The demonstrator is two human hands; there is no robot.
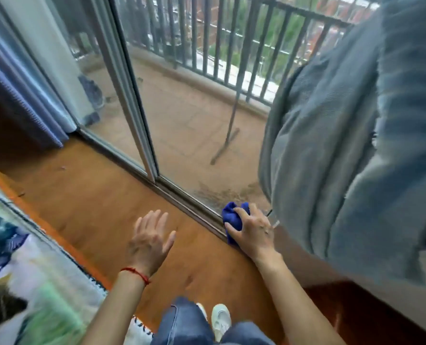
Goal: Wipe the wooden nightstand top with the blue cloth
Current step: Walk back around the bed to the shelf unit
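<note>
Beside the sliding glass door [142,100], I see my right hand [253,235] clutching the bunched blue cloth [232,215], near the grey curtain [344,145]. My left hand [149,240] hovers over the wooden floor [95,195], fingers spread, holding nothing. I cannot make out the nightstand.

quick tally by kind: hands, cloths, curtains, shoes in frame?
Hands: 2, left hand open, right hand gripping the cloth
Blue cloth: 1
Curtains: 2, blue curtain, grey curtain
White shoe: 1 clearly visible
Total: 6
</note>
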